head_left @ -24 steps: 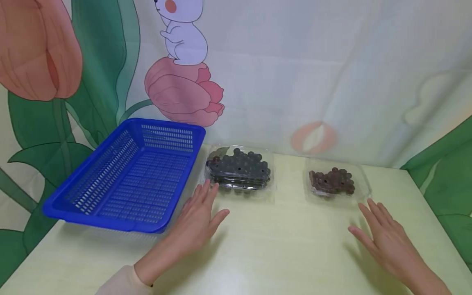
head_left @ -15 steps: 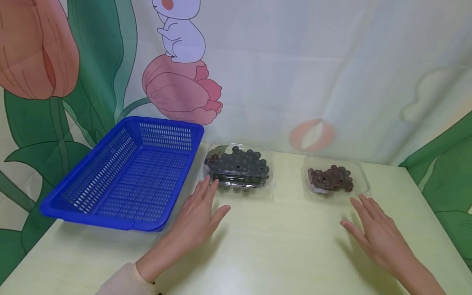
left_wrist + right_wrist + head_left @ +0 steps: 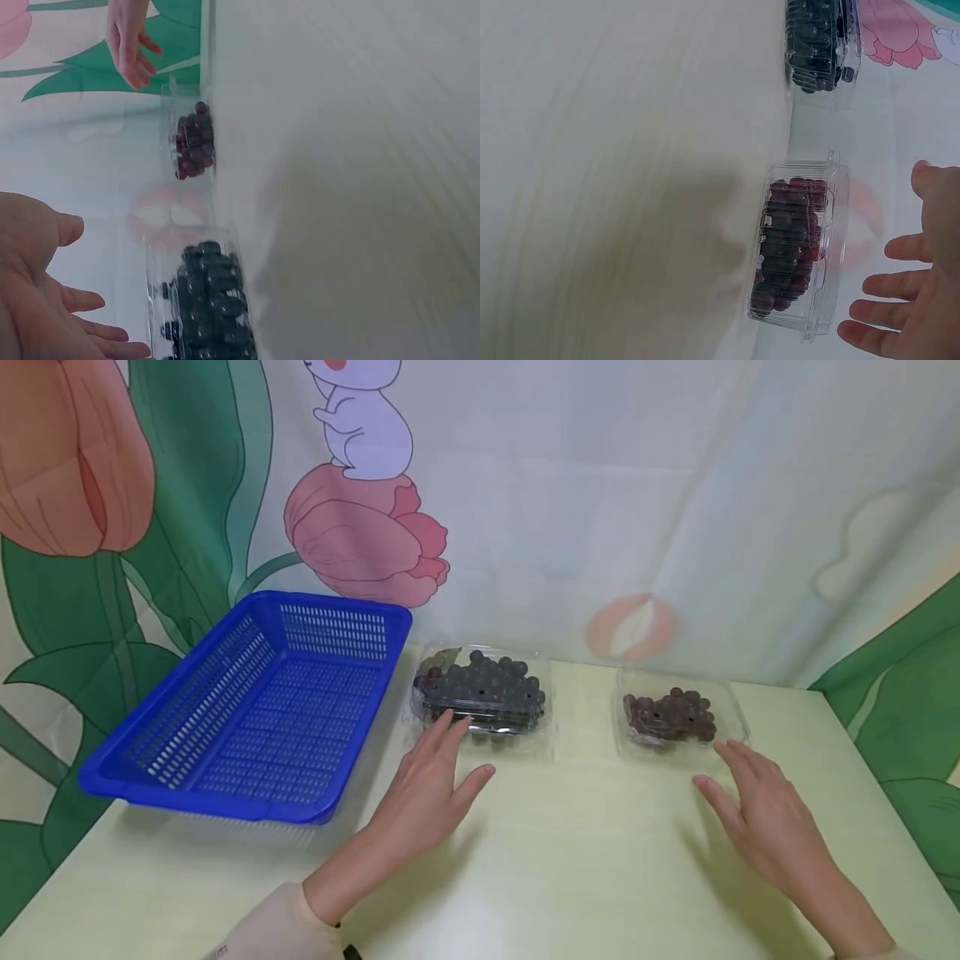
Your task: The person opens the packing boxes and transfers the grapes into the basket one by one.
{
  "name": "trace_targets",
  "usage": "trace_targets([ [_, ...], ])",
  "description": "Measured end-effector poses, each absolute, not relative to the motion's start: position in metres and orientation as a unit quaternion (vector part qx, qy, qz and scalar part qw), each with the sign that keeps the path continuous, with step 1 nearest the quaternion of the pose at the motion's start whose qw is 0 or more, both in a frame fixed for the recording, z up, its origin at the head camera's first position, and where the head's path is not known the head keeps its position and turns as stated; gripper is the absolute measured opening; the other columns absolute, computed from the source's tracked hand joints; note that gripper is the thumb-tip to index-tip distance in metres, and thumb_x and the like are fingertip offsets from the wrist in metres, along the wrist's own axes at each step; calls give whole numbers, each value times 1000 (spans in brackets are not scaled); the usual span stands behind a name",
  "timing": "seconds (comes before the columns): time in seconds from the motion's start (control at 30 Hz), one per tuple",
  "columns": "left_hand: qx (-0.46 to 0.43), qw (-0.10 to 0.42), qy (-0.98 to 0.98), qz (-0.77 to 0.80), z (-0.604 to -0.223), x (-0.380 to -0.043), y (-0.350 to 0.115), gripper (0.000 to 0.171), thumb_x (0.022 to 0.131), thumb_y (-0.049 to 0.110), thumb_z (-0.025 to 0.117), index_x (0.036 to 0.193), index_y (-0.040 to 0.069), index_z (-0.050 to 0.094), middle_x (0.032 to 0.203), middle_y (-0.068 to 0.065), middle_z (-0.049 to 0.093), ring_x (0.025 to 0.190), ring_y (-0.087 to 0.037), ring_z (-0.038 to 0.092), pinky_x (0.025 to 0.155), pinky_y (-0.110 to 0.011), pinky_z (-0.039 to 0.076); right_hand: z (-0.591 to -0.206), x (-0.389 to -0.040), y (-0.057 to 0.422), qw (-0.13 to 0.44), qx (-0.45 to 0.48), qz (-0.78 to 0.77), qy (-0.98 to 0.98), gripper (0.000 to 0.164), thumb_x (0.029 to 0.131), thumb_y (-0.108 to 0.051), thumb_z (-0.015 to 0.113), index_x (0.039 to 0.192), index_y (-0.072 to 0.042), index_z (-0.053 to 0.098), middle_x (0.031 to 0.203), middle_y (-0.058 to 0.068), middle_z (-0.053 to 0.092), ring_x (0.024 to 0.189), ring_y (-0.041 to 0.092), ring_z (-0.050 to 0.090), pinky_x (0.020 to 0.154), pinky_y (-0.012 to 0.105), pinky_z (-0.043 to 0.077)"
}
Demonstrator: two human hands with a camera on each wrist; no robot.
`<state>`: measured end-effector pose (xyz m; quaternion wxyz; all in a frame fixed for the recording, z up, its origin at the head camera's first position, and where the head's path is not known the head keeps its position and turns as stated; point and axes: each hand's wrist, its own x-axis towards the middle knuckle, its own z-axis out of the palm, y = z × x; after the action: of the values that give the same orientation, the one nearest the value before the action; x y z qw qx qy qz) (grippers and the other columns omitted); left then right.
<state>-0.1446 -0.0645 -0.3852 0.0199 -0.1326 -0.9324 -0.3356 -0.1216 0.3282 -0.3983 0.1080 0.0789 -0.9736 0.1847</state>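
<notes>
Two clear plastic clamshell boxes stand near the back of the table. One box holds dark blue-black grapes (image 3: 487, 685), and a leaf shows at its left. The other, farther right, holds a smaller bunch of reddish-purple grapes (image 3: 675, 714). My left hand (image 3: 423, 789) hovers just in front of the darker box with thumb and fingers spread. In front and to the right of the reddish box hangs my right hand (image 3: 768, 818), its fingers extended. Both palms face inward in the wrist views, and neither hand holds anything. Gaps separate the right fingertips (image 3: 851, 330) from the reddish box.
A blue plastic basket (image 3: 341, 793) with slotted walls sits at the left, beside the darker grapes' box. A printed cloth (image 3: 540, 527) hangs behind the pale table (image 3: 562, 860), with green cloth (image 3: 907, 760) along the right side.
My left hand has shifted right along the front of the darker grapes' box. My right hand has moved left and forward, nearer the reddish grapes. The boxes and basket stay put; the view tilts slightly.
</notes>
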Motion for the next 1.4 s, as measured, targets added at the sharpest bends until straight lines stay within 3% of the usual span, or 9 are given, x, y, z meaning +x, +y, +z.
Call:
trace_targets([
  [0.3, -155, 16, -911, -381, -379, -153, -31, 66, 105, 44, 60, 157, 9, 41, 165, -15, 30, 151, -35, 32, 119, -58, 28, -396, -133, 331, 137, 49, 222, -964, 59, 111, -39, 48, 144, 9, 48, 145, 37, 45, 135, 57, 38, 102, 74, 33],
  [0.63, -167, 15, -895, -413, -379, -169, -6, 56, 106, 39, 59, 152, 8, 48, 154, -12, 46, 144, -31, 42, 115, -50, 36, -396, -152, 341, 150, 6, 271, -951, 62, 112, -40, 41, 144, 13, 46, 144, 40, 43, 134, 60, 37, 104, 73, 30],
  [1.0, -166, -15, -837, -521, -385, -181, 35, 46, 107, 29, 59, 146, 6, 52, 144, -7, 55, 124, -23, 57, 98, -39, 49, -391, -162, 356, 150, -18, 293, -944, 62, 113, -40, 37, 146, 11, 45, 142, 40, 44, 114, 58, 54, 93, 71, 40],
  [1.4, -150, -22, -794, -588, -401, -186, 78, 33, 106, 18, 58, 135, 5, 60, 120, -4, 67, 110, -17, 64, 91, -27, 52, -394, -173, 362, 132, -34, 299, -945, 66, 112, -43, 35, 147, 12, 43, 142, 41, 43, 123, 56, 48, 93, 70, 41],
])
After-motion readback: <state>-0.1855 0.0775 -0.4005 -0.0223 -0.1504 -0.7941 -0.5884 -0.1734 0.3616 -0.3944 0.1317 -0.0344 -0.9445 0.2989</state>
